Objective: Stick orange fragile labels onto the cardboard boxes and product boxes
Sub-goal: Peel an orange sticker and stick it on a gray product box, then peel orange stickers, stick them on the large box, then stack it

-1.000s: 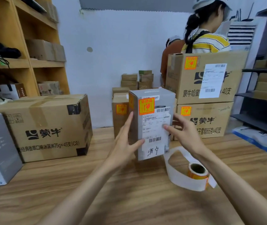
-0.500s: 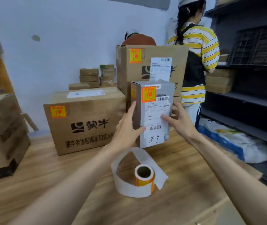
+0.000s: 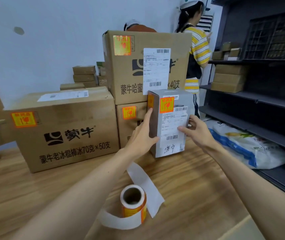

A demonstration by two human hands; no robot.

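A grey product box [image 3: 171, 101] stands upright on the wooden table [image 3: 190, 196], held between both hands. My left hand [image 3: 140, 137] grips its left side; my right hand [image 3: 196, 131] presses its right edge and front. The box carries an orange fragile label [image 3: 166, 104] on its front, another on its left face, and a white shipping label. The roll of orange labels [image 3: 134, 200] stands nearer me, with a loose curl of white backing paper. Three cardboard boxes behind it bear orange labels: a wide one [image 3: 65, 129] on the left, a large upper one [image 3: 145, 66] and a lower one [image 3: 129, 122].
A person in a yellow striped shirt [image 3: 198, 49] stands behind the boxes at dark metal shelving [image 3: 259, 104] on the right. A white and blue sack [image 3: 252, 149] lies on the lowest shelf. Small brown boxes [image 3: 84, 75] are stacked by the wall.
The view has swung right and I have carried the grey box to the right, setting it close in front of the stacked cardboard boxes. Both hands kept their hold on it.
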